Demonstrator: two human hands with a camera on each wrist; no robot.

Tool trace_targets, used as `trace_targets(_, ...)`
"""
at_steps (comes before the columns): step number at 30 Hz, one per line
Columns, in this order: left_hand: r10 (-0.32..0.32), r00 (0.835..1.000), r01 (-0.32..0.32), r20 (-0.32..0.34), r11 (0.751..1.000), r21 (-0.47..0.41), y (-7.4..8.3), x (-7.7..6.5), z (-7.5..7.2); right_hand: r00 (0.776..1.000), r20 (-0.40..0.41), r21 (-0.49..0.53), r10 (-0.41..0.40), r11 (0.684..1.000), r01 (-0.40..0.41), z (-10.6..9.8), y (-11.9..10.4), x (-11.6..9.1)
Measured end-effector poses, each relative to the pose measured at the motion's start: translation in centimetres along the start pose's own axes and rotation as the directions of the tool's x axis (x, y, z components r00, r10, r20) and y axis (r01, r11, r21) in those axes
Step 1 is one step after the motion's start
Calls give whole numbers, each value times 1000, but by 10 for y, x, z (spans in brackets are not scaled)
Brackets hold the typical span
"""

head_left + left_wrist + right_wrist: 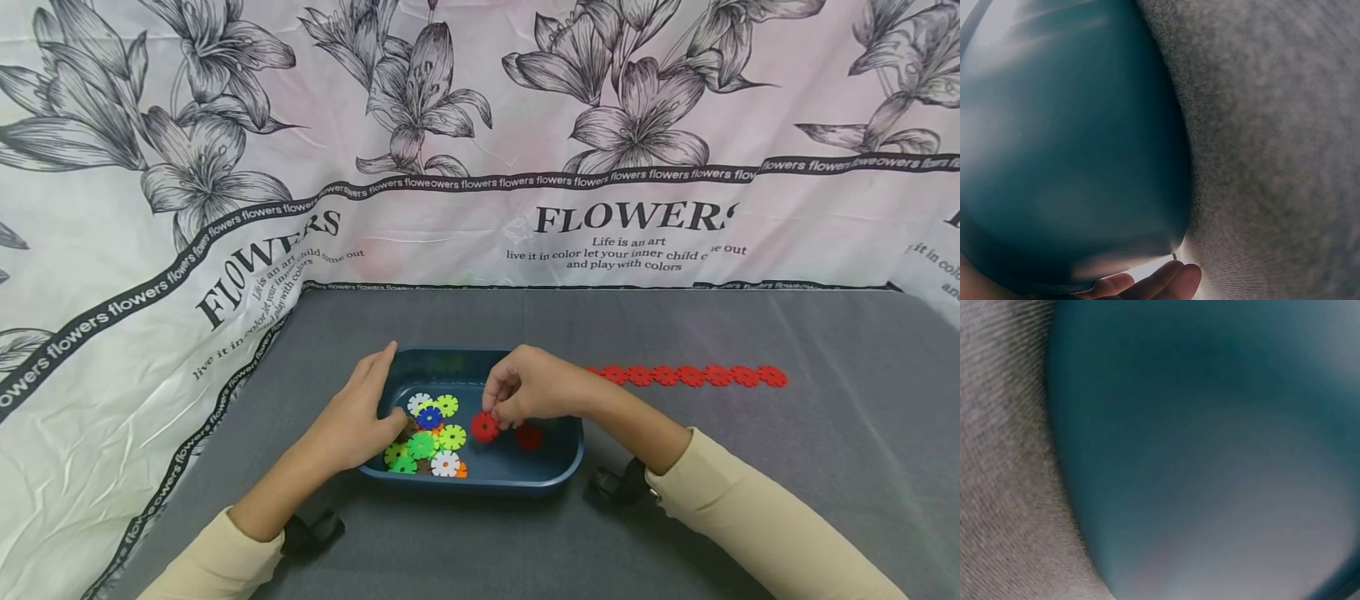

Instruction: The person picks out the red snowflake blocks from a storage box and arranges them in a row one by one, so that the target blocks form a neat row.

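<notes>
A dark blue plastic tub [517, 482] stands on the grey cloth, with several snowflake discs in green, yellow, white, blue, orange and brown heaped in its left half. My left hand [358, 417] grips the tub's left end, thumb inside and fingers along the outer wall. In the left wrist view its fingertips [1182, 284] show below that wall [1079, 144]. Over the tub's right half, my right hand [536, 385] pinches a red snowflake disc [484, 427] between thumb and fingers. Another red disc [529, 437] lies beneath that hand. The right wrist view shows only tub wall [1179, 425] and cloth.
Behind the right forearm, a straight row of red discs [692, 376] extends rightward across the grey cloth [825, 467]; the forearm covers its left end. A white flower-printed sheet [450, 233] rises at the back and left. Black wrist cameras [315, 533] sit under both cuffs.
</notes>
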State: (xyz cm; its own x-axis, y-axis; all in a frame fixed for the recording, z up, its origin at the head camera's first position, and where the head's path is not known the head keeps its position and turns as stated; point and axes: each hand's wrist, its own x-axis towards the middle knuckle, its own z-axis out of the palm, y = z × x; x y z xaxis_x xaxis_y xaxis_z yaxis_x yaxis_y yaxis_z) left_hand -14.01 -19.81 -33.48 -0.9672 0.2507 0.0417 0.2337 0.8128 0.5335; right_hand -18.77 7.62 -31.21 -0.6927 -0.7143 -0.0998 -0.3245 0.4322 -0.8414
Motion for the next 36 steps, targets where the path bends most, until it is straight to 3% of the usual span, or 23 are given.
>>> trace_targets(17,13,1000,-14,5,1000,1,-1,0,-1,995,-94,3,15,1000,-15,-10,-9,-8)
trace_targets(36,17,1000,-17,9,1000,-14,-2,-1,-1,987,-154,80,52,996,-40,-32,-8,-26)
